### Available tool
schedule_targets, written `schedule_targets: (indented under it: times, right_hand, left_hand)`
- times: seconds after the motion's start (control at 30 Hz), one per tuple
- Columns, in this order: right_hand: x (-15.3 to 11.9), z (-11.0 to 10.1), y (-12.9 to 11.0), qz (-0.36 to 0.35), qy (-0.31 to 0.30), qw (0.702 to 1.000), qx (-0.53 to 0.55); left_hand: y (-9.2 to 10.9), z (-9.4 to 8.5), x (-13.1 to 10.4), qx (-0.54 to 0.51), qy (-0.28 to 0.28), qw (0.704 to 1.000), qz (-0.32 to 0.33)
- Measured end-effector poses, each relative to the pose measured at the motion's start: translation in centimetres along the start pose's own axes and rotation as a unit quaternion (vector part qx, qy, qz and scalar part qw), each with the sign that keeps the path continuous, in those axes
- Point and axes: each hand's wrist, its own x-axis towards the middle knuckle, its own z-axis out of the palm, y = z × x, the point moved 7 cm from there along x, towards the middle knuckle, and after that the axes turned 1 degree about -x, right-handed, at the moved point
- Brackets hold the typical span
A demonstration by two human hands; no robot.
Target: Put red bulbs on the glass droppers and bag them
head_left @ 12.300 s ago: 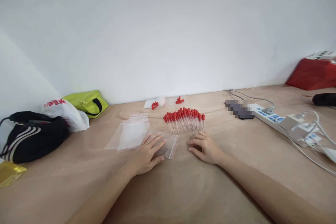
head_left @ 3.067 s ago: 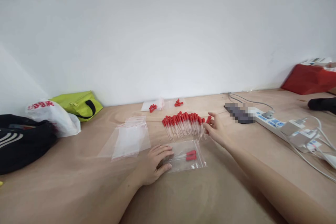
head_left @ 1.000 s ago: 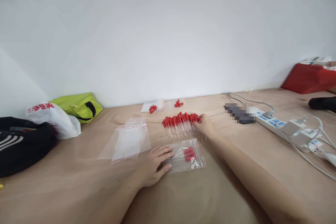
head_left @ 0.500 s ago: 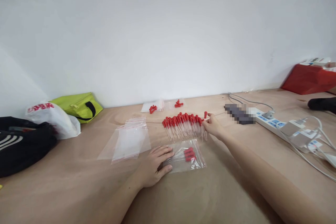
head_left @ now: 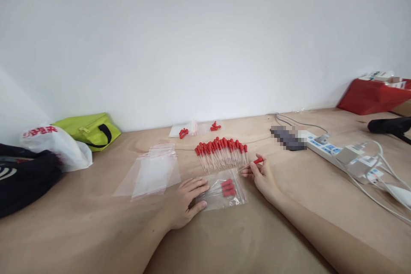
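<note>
My left hand [head_left: 189,203] lies on the left end of a clear zip bag [head_left: 213,203], its fingers spread. Several droppers with red bulbs [head_left: 228,187] are inside this bag. Between the fingers of my right hand [head_left: 261,175] is a single dropper [head_left: 257,160], its red bulb to the right and its clear tip pointing left toward the bag's open-looking right end. Behind the bag, a fanned row of red-topped droppers [head_left: 221,152] lies with tips toward me. Flat clear bags [head_left: 154,173] overlap to the left of my left hand.
Near the wall lie two small groups of red-topped droppers [head_left: 183,132] on bags. A power strip [head_left: 324,147] with chargers and cables stretches along the right, beside a dark pixelated item [head_left: 289,139]. Yellow-green [head_left: 93,130], white [head_left: 58,145] and black bags [head_left: 28,180] sit left; a red bag [head_left: 369,96] sits far right.
My right hand has moved from the right end of the dropper row toward me, bringing a dropper that is now tilted toward the bag. My left hand stays on the bag.
</note>
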Motion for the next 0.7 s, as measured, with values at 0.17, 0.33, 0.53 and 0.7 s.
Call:
schedule_targets:
  times: [0.17, 0.33, 0.53, 0.7]
  right_hand:
    - [0.3, -2.3, -1.1, -0.034, 0.056, 0.996, -0.063]
    - [0.3, -2.7, -0.6, -0.016, 0.049, 0.997, -0.058]
    - [-0.5, -0.4, 0.2, 0.039, 0.001, 0.999, 0.031]
    - [-1.1, 0.9, 0.4, 0.086, -0.046, 0.993, 0.066]
  left_hand:
    - [0.2, -0.2, 0.0, 0.0, -0.002, 1.0, -0.002]
    - [0.1, -0.2, 0.1, -0.012, 0.006, 1.0, 0.0]
    - [0.2, -0.3, 0.1, -0.01, 0.01, 1.0, -0.003]
    - [0.3, -0.2, 0.1, -0.002, -0.004, 1.0, -0.009]
